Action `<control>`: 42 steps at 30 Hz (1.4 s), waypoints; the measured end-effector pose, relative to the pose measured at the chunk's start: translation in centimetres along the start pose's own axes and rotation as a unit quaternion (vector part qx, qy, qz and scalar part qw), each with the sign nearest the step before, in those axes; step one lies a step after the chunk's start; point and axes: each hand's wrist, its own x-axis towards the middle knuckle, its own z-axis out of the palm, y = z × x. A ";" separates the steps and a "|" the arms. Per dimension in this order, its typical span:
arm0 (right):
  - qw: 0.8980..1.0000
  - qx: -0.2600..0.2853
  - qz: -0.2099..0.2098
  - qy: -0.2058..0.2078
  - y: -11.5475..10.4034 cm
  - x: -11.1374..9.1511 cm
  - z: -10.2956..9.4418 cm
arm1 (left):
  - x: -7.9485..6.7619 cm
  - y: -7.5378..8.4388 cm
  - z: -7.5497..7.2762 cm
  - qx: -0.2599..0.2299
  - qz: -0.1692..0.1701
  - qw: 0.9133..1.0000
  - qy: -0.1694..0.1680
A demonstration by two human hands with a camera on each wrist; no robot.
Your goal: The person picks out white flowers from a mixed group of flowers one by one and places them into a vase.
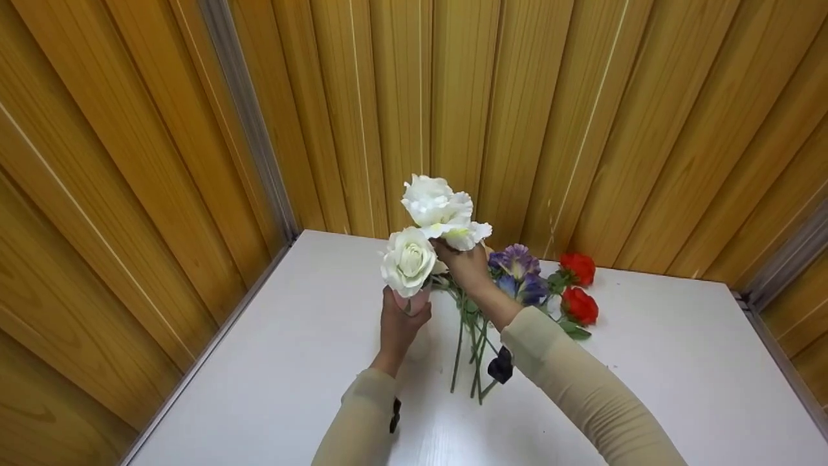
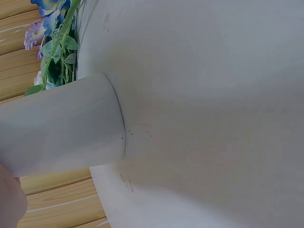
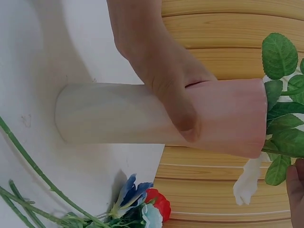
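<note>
My left hand (image 1: pixel 401 323) is wrapped round a tall vase (image 3: pixel 223 114), pink at the mouth and fading to white at the base, which stands upright on the white table. In the right wrist view its thumb lies across the vase's wall. A white rose (image 1: pixel 409 261) leans out of the vase, with green leaves (image 3: pixel 285 128) at the rim. Just above the mouth, my right hand (image 1: pixel 464 264) grips the stem of a white iris (image 1: pixel 446 210) right below its ruffled bloom. The iris's lower stem is hidden among the leaves.
Right of the vase, loose flowers lie on the table (image 1: pixel 272 362): purple-blue irises (image 1: pixel 517 265) and red roses (image 1: pixel 580 305), their green stems (image 1: pixel 473 356) pointing towards me. Wood-look panels (image 1: pixel 466 97) rise behind the table and along its left.
</note>
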 end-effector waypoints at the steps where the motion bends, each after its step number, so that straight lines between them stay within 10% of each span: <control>1: 1.000 -0.008 0.000 0.002 0.1 0.0 0.0 | 0.0 0.0 0.0 0.001 0.000 1.000 0.000; 23: 0.993 -0.111 -0.019 -0.020 2.4 -1.4 0.0 | 0.1 0.0 0.2 0.004 -0.011 1.000 -0.003; 42: 0.999 -0.025 0.036 -0.032 3.9 -2.1 0.3 | 0.1 -0.1 0.0 0.030 -0.003 1.000 0.002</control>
